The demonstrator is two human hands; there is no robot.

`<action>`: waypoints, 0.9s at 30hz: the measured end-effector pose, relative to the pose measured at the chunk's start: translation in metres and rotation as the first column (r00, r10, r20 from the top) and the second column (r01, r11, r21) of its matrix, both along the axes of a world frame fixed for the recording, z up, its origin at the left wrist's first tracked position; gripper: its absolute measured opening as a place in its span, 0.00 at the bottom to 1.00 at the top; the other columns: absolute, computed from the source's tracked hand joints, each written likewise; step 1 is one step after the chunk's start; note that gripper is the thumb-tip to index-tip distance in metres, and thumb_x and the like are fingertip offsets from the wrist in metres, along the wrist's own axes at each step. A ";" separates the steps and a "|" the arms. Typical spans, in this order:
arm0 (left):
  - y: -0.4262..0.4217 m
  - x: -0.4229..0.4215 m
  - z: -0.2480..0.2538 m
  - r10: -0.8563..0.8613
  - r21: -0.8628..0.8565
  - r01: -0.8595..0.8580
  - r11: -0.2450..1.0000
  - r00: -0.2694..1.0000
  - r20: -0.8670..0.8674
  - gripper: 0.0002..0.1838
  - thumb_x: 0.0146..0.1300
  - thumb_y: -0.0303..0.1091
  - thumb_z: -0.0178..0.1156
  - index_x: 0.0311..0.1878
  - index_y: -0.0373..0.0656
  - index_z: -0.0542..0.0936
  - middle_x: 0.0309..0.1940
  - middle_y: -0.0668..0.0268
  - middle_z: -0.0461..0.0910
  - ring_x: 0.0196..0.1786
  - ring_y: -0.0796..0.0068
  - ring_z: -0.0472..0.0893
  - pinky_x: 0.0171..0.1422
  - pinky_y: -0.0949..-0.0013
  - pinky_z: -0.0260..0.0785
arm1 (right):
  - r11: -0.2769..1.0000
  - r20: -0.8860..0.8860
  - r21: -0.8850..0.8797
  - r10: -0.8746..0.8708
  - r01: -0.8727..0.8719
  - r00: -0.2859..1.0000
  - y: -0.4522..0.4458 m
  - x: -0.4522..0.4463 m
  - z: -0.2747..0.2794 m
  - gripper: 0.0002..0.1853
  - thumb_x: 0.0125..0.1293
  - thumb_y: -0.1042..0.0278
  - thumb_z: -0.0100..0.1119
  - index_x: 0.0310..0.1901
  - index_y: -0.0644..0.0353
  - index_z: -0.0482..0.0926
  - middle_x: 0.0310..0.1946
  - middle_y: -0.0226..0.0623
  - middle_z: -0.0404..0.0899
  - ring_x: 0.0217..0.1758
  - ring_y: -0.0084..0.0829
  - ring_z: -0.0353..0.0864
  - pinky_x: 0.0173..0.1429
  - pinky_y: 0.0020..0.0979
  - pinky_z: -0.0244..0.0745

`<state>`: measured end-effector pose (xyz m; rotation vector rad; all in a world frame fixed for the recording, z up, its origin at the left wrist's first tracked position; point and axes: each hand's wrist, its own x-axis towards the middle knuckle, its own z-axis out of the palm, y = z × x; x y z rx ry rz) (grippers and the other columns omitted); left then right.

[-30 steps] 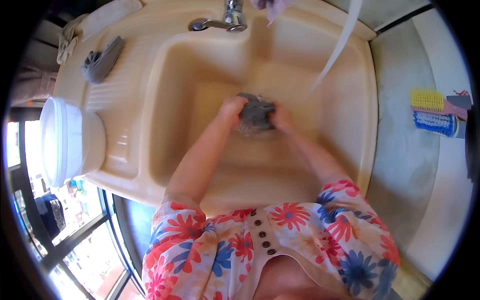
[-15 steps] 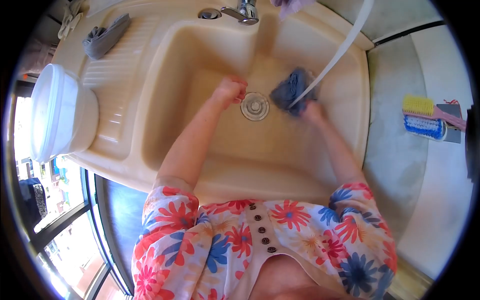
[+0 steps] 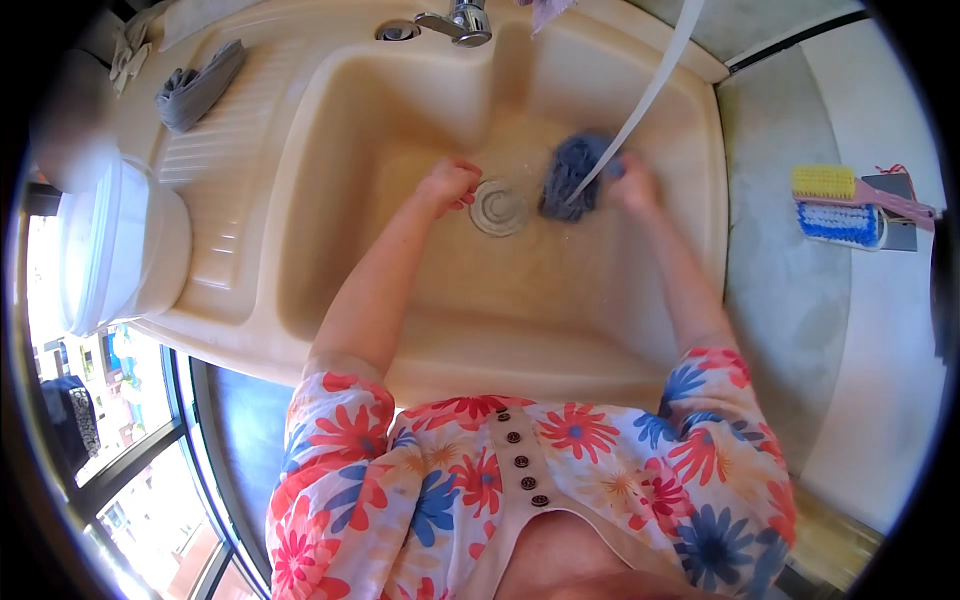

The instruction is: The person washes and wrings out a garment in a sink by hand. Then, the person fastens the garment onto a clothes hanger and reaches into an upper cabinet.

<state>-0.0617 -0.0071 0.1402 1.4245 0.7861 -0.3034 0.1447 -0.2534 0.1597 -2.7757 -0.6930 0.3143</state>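
Observation:
In the sink basin (image 3: pixel 440 335), my right hand (image 3: pixel 636 186) grips the edge of a wet grey-blue cloth (image 3: pixel 572 178). A stream of water (image 3: pixel 645 105) falls from above onto this cloth. My left hand (image 3: pixel 449 187) is closed, its fingers curled, just left of the drain (image 3: pixel 498 208); whether anything small is inside it cannot be made out. The cloth lies to the right of the drain, apart from my left hand.
A chrome faucet (image 3: pixel 466 24) stands at the sink's back edge. On the ribbed drainboard (image 3: pixel 235 150) at the left lies a folded grey cloth (image 3: pixel 200 88), with a white bucket (image 3: pixel 125 245) nearer me. Yellow (image 3: pixel 823 182) and blue-white brushes (image 3: pixel 838 224) are at the right.
The cloth has gone from between both hands to the right side of the basin, under the water, held by my right hand. My left hand has let go, and the drain now shows.

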 end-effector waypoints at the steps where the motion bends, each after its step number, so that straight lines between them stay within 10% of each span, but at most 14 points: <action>1: 0.000 0.000 -0.001 -0.011 0.013 0.011 1.000 1.000 0.000 0.16 0.55 0.32 0.53 0.49 0.42 0.73 0.30 0.67 0.77 0.29 0.77 0.77 0.32 0.72 0.69 | 0.975 -0.061 -0.218 0.023 -0.036 0.998 -0.002 -0.040 -0.008 0.20 0.47 0.68 0.60 0.44 0.59 0.73 0.38 0.45 0.77 0.43 0.43 0.77 0.48 0.38 0.71; 3: 0.004 -0.002 -0.001 -0.030 0.046 0.030 0.999 1.000 -0.005 0.17 0.55 0.32 0.54 0.49 0.42 0.73 0.30 0.67 0.77 0.30 0.77 0.77 0.31 0.72 0.69 | 0.786 -0.241 -0.424 0.380 -0.449 0.893 -0.050 -0.072 -0.113 0.23 0.42 0.65 0.62 0.45 0.59 0.75 0.43 0.49 0.76 0.50 0.45 0.73 0.53 0.41 0.69; 6: 0.004 -0.003 0.001 -0.015 0.037 0.016 0.999 1.000 -0.027 0.16 0.55 0.31 0.54 0.49 0.42 0.73 0.30 0.67 0.76 0.30 0.77 0.77 0.30 0.73 0.69 | 0.716 -0.542 -0.323 0.396 -0.619 0.741 -0.031 -0.096 -0.056 0.24 0.41 0.64 0.62 0.45 0.59 0.76 0.42 0.49 0.77 0.48 0.44 0.75 0.52 0.41 0.69; 9: 0.006 -0.001 -0.008 -0.011 0.011 0.011 1.000 1.000 -0.017 0.16 0.54 0.31 0.54 0.48 0.43 0.73 0.30 0.67 0.76 0.30 0.77 0.77 0.31 0.72 0.69 | 0.988 -0.350 -0.150 -0.027 -0.027 0.936 -0.007 -0.009 0.008 0.20 0.44 0.69 0.61 0.42 0.63 0.77 0.31 0.42 0.79 0.27 0.32 0.79 0.29 0.32 0.75; 13: 0.005 -0.001 0.000 0.004 -0.003 -0.004 1.000 1.000 -0.015 0.16 0.54 0.31 0.54 0.48 0.43 0.73 0.30 0.67 0.77 0.29 0.77 0.77 0.31 0.72 0.69 | 0.839 -0.108 0.530 -0.072 0.119 0.992 -0.001 0.066 0.046 0.11 0.46 0.73 0.58 0.33 0.65 0.75 0.25 0.41 0.77 0.28 0.32 0.77 0.31 0.32 0.71; 16: 0.004 0.002 0.001 0.014 0.003 -0.014 1.000 1.000 -0.005 0.16 0.54 0.31 0.54 0.48 0.43 0.73 0.30 0.67 0.77 0.29 0.77 0.77 0.32 0.72 0.69 | 0.949 0.077 0.310 -0.082 0.054 0.994 -0.002 0.020 0.023 0.12 0.47 0.71 0.59 0.35 0.63 0.73 0.29 0.43 0.78 0.33 0.36 0.78 0.36 0.34 0.72; 20: 0.005 0.002 0.002 0.007 0.039 -0.008 0.999 1.000 0.009 0.16 0.54 0.31 0.54 0.47 0.43 0.74 0.29 0.67 0.77 0.28 0.77 0.77 0.32 0.72 0.69 | 0.867 -0.265 -0.377 0.237 -0.327 0.935 -0.029 -0.092 -0.052 0.24 0.43 0.64 0.64 0.46 0.59 0.75 0.47 0.47 0.74 0.46 0.42 0.75 0.50 0.37 0.70; 22: 0.008 0.003 0.000 0.008 0.051 -0.008 0.999 1.000 0.012 0.16 0.53 0.31 0.54 0.47 0.42 0.74 0.29 0.67 0.77 0.29 0.77 0.77 0.31 0.72 0.69 | 0.804 -0.454 -0.285 0.365 -0.521 0.812 -0.044 -0.106 -0.071 0.26 0.41 0.66 0.65 0.47 0.60 0.74 0.44 0.44 0.77 0.42 0.38 0.77 0.46 0.35 0.73; 27: 0.013 0.002 -0.001 0.044 0.021 -0.045 0.999 0.999 0.032 0.15 0.53 0.30 0.55 0.46 0.42 0.75 0.30 0.67 0.77 0.30 0.77 0.78 0.32 0.72 0.69 | 0.999 -0.371 0.051 0.011 0.009 0.928 -0.021 -0.007 0.026 0.15 0.43 0.71 0.61 0.37 0.63 0.78 0.25 0.38 0.78 0.30 0.30 0.77 0.35 0.29 0.73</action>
